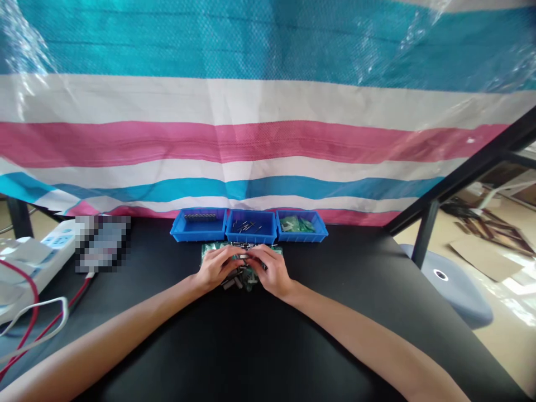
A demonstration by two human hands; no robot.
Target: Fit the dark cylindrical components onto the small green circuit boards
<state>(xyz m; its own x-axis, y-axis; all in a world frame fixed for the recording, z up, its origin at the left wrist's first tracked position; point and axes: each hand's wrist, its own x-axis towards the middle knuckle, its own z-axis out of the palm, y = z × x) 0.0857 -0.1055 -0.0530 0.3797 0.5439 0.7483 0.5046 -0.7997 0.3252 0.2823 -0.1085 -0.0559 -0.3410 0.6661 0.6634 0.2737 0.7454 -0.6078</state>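
Observation:
My left hand (218,265) and my right hand (270,270) meet over the middle of the table, fingers closed in a pinch. Between their fingertips is a small silvery part (243,256), too small to name surely. Beneath the hands lies a green sheet or bag (208,248), partly covered by them. Loose small parts are heaped there, among them short grey cylinders (228,284) and dark slim pieces. Just behind stand three blue bins: a left bin (201,235) with a row of small metal pieces, a middle bin (252,237) with thin dark pins, and a right bin (305,237) with green-and-white packets.
A white power strip (58,240) and a pixelated device (103,245) with red and white cables are at the left of the black table (234,346). A striped plastic sheet (268,139) hangs behind. Beyond the right edge stands a grey stool (456,290).

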